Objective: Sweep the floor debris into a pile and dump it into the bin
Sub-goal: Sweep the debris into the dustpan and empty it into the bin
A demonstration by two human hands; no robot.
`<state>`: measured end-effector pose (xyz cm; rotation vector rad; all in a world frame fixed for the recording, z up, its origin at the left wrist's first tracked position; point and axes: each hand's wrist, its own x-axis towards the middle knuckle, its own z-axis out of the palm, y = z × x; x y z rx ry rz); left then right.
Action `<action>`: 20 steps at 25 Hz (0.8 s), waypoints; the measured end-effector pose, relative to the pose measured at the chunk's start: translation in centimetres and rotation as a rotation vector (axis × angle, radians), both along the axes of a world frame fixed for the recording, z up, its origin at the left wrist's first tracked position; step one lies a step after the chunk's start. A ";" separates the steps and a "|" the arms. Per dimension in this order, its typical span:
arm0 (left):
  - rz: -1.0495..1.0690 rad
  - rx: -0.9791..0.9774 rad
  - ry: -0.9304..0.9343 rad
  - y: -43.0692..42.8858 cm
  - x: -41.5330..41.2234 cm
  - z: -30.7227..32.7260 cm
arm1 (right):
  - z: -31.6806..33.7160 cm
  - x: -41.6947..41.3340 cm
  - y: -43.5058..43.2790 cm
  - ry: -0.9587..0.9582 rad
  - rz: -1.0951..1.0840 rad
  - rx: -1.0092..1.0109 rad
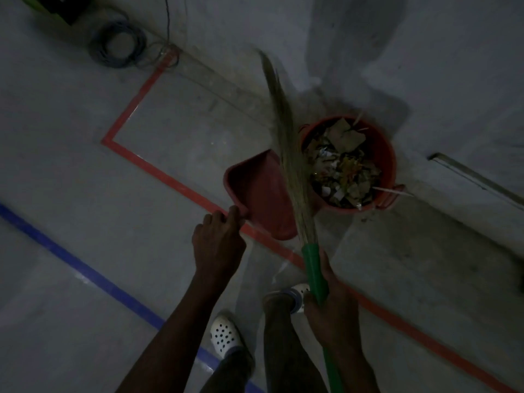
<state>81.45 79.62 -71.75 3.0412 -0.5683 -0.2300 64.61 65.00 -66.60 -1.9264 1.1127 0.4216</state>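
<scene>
A red dustpan (255, 191) hangs over the floor just left of a red bin (388, 163), and my left hand (218, 242) grips its near edge. The bin is filled with paper scraps and other debris (343, 165). My right hand (326, 304) holds the green handle of a grass broom (292, 160). The broom's bristles point away from me and cross the gap between dustpan and bin. The dustpan's inside looks bare in this dim light.
Red tape (158, 168) and blue tape (85, 268) run across the grey floor. A coil of cable (117, 43) and a dark box (65, 9) lie at the far left. A metal strip (476, 177) lies right of the bin. My feet in white clogs (224, 336) stand below.
</scene>
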 end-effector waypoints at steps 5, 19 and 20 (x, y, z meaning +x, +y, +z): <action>0.209 0.069 0.110 9.5 -2.4 -2.8 | -2.8 6.0 -1.4 0.062 0.073 0.094; 0.596 0.035 0.389 20.6 -6.8 -13.3 | -17.9 9.2 4.5 0.048 -0.143 0.289; 0.591 0.040 0.381 20.4 -6.4 -14.2 | -19.5 10.2 3.7 0.055 -0.271 0.279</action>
